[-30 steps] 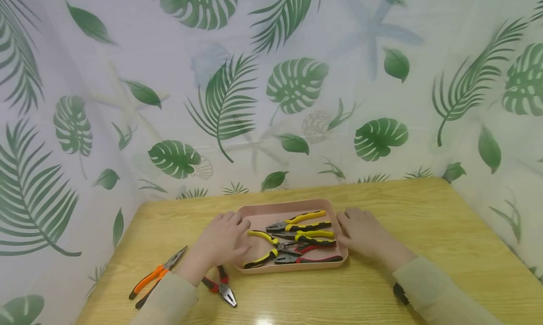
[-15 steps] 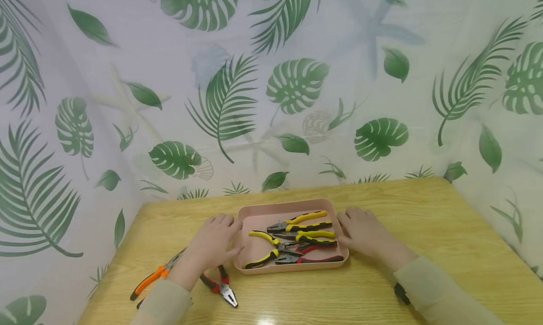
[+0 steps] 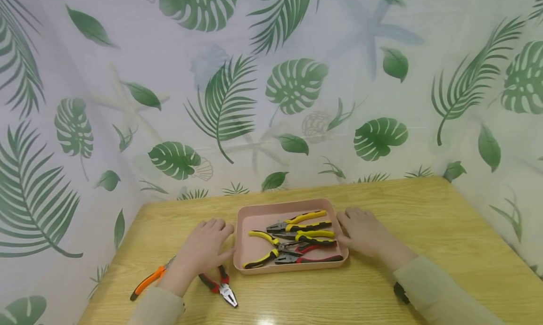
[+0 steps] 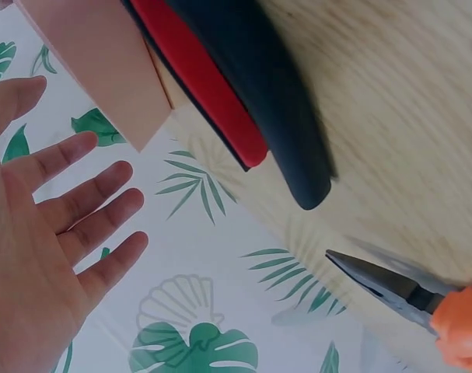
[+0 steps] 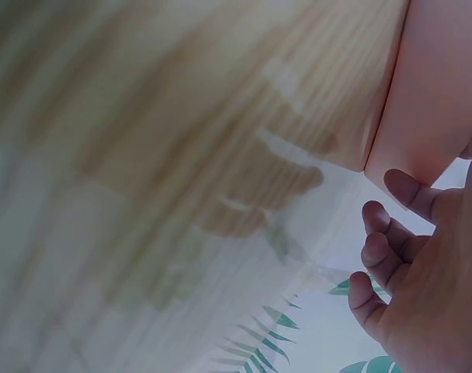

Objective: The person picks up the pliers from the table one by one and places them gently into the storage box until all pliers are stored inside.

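Pink tray [image 3: 254, 217] sits on the wooden surface [image 3: 424, 221] between both hands. Left hand [image 3: 201, 249], grip spread flat and holding nothing, lies just beside its left wall, above red-handled pliers [image 3: 218, 285]. Right hand [image 3: 365, 233], fingers relaxed, rests against the right wall, gripping nothing

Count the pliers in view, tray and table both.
6, maybe more hidden. Four overlap in the tray: three yellow-handled, one red. Two lie on the table: orange, red-black.
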{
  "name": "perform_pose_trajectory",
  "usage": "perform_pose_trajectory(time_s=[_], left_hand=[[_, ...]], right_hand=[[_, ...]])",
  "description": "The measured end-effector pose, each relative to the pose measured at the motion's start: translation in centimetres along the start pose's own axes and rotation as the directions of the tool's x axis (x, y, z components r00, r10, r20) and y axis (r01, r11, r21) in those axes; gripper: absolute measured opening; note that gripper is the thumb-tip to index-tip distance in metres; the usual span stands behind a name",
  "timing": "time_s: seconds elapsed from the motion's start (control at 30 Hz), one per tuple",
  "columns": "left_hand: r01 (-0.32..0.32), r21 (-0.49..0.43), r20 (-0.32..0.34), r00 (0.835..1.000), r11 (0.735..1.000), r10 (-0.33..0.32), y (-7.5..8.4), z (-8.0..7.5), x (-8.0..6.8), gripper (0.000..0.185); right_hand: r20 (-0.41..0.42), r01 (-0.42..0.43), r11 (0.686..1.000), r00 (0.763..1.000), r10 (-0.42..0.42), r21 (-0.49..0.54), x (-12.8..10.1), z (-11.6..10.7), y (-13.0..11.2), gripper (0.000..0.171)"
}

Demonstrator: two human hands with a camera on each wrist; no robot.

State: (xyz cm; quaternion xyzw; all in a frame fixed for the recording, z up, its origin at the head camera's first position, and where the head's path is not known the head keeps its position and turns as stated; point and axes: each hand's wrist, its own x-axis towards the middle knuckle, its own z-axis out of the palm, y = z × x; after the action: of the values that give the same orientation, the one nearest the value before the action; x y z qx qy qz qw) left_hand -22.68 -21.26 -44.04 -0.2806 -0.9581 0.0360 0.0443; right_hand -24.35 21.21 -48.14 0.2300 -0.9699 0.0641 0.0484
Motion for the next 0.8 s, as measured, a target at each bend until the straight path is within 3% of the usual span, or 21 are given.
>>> perform_pose_trajectory(time_s=[0.47, 0.8], left_hand=[[0.012, -0.008, -0.014, 1.0, 1.0, -0.012, -0.6, 0.5, -1.7, 0.04], [0.056, -0.028, 0.0, 0.998, 0.998, -0.056, -0.6, 0.5, -2.4, 0.04]], right_hand=[[-0.001, 0.01, 1.0, 1.0, -0.01, 0.003, 0.0, 0.0, 0.1, 0.02], [-0.005, 0.004, 1.0, 1.0, -0.004, -0.002, 0.0, -0.2, -0.1, 0.021]])
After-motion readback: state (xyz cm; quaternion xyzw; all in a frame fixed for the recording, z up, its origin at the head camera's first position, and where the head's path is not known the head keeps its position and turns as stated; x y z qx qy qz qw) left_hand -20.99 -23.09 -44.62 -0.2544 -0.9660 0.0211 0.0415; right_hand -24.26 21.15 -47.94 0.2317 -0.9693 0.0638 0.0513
